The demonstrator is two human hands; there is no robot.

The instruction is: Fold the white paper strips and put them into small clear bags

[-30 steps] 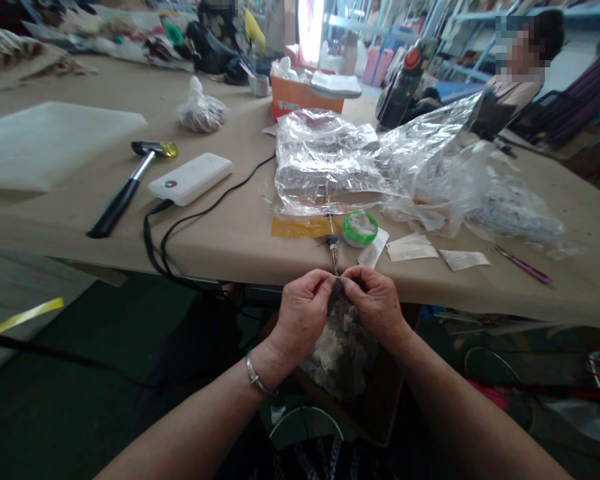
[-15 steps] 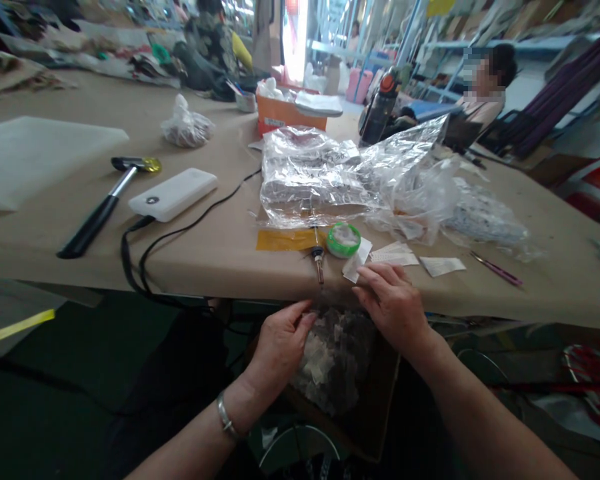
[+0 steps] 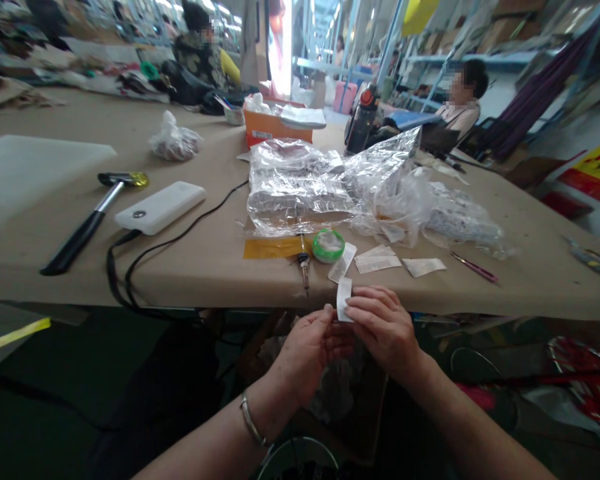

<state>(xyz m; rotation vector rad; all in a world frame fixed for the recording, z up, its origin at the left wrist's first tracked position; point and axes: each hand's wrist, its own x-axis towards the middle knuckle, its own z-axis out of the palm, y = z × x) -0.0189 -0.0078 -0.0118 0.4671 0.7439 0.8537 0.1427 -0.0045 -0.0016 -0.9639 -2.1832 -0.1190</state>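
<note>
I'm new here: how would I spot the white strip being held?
On the brown table, find the green-rimmed container. Below it in view, the right hand grips the small white strip. It alone is held up; the similar pale strips lie on the table.

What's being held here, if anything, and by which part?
A white strip, by its lower right edge, in the right hand; whether the left hand grips it can't be told.

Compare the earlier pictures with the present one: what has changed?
The right hand and left hand parted, then came together again, the right now holding a small white paper-like strip. The black-handled metal hammer, white oblong device and round green-rimmed container stayed put.
</note>
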